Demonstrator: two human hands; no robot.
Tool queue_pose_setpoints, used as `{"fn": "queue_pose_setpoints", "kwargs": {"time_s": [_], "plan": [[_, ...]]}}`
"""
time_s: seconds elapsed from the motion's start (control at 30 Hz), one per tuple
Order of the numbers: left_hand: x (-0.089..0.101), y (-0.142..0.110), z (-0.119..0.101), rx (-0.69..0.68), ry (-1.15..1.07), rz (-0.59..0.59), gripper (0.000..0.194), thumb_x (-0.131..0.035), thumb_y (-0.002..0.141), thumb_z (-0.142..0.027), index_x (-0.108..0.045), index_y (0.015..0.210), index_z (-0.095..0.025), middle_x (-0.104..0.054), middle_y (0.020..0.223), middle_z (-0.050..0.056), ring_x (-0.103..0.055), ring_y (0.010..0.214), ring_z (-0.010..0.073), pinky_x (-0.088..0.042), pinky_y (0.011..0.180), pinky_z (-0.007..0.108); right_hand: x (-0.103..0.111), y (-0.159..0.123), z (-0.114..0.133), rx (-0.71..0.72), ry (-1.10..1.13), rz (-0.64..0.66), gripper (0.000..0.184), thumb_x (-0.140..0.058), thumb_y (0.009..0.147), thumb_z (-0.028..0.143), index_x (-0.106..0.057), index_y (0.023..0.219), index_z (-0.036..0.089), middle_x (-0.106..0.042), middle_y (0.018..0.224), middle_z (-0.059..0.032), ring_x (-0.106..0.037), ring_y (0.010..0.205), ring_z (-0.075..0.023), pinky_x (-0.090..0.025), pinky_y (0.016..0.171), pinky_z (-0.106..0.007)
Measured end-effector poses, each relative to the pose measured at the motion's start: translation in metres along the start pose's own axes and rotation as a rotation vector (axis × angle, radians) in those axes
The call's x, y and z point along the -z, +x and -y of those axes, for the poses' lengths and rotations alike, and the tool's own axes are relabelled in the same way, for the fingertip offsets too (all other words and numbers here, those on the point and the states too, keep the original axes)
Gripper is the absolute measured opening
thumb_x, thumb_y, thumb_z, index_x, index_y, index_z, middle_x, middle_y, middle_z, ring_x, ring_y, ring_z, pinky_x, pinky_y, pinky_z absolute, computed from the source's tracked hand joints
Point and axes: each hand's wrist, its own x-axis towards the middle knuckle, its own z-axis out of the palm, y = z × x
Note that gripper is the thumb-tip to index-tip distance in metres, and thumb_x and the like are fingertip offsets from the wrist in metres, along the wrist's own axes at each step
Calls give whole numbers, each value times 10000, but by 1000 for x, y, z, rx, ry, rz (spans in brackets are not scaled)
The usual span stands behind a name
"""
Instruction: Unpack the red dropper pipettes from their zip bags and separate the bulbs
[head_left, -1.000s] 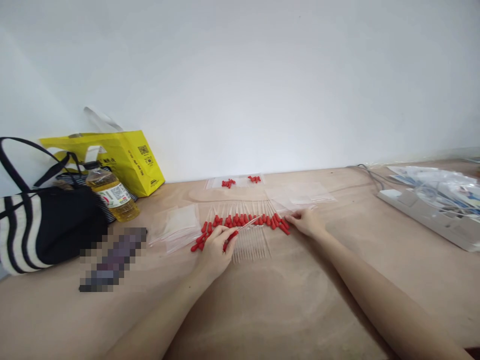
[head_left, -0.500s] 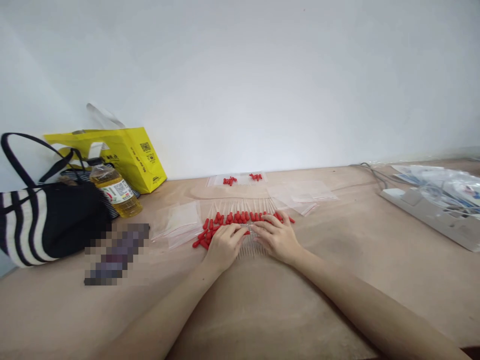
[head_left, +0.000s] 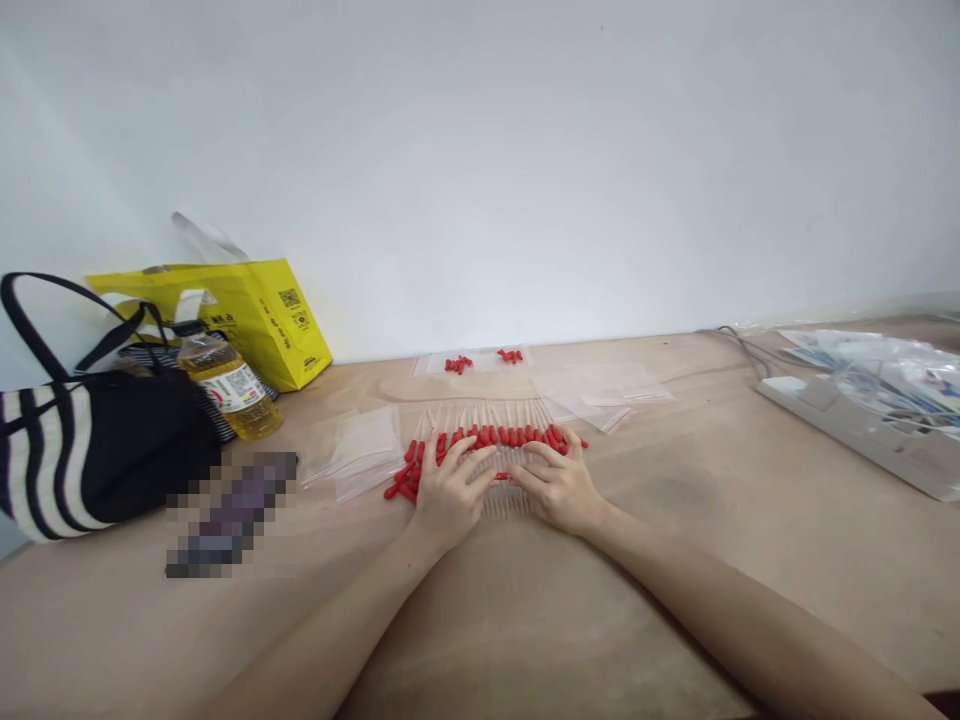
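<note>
Head view: a light wood-toned tabletop (head_left: 675, 600) runs back to a plain pale wall (head_left: 525, 180). Two bare hands work near the middle, close together. The left hand (head_left: 450, 490) is pinched on one red bulb (head_left: 502, 477), which sits in the gap between the hands; its other end meets the fingertips of the right hand (head_left: 559, 490), and whether those grip it I cannot tell. Beyond the fingers lies one crowded row of red-ended tubes (head_left: 487, 435), too packed to count, their thin clear stems fanning toward the wall; more clear stems (head_left: 510, 502) lie partly under the hands. At the left stand one yellow bag (head_left: 281, 325), its contents hidden, one black bag with white stripes (head_left: 142, 450), and one dark-capped bottle (head_left: 232, 390) of yellow liquid; one pixelated dark object (head_left: 240, 510) lies in front. Near the wall, one flat clear bag (head_left: 430, 366) bears two red clusters. Overlapping clear bags (head_left: 364, 445) lie left of the row, at least two others (head_left: 611, 385) right. Further right sits one off-white tray (head_left: 840, 430), with clear plastic packaging (head_left: 892, 365) against it.
</note>
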Motion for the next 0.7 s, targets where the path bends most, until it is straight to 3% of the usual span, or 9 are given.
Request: {"fn": "queue_pose_setpoints", "kwargs": {"time_s": [0.17,0.37,0.47,0.6,0.7], "plan": [[5,2,-1,-16,28,-33,212,-477,763,-121,-642,788,-252,-644,1022,-10,-523,983,260,-188,945,591,4,1,-2,49,-12,-24,264,-375,848,158,-610,900,266,-660,687,10,-487,1020,-170,-86,960,-456],[6,3,-4,-4,-8,-86,214,-478,759,-115,-642,757,-252,-649,996,-15,-521,980,240,-213,960,565,-3,3,-4,171,-68,-260,171,-442,835,168,-603,814,222,-617,564,36,-519,937,-154,-102,951,-446],[7,-1,5,12,-14,-86,209,-476,766,-114,-637,760,-246,-646,994,-12,-519,980,242,-256,938,546,2,0,-11,190,-82,-296,169,-442,838,171,-603,816,216,-633,609,32,-519,929,-151,-141,936,-426],[11,-7,25,213,-20,-124,144,-493,787,-183,-630,754,-212,-639,926,34,-540,888,225,-370,846,472,12,-5,-25,-31,-79,-296,164,-460,833,220,-623,816,220,-650,670,8,-532,815,-147,-261,830,-339],[12,-9,33,323,-216,-64,174,-465,814,-250,-625,846,-190,-591,824,47,-549,787,170,-457,727,332,11,-4,-29,-216,-46,-165,191,-443,839,247,-631,870,223,-635,709,-15,-522,681,-134,-323,652,-262]]}}
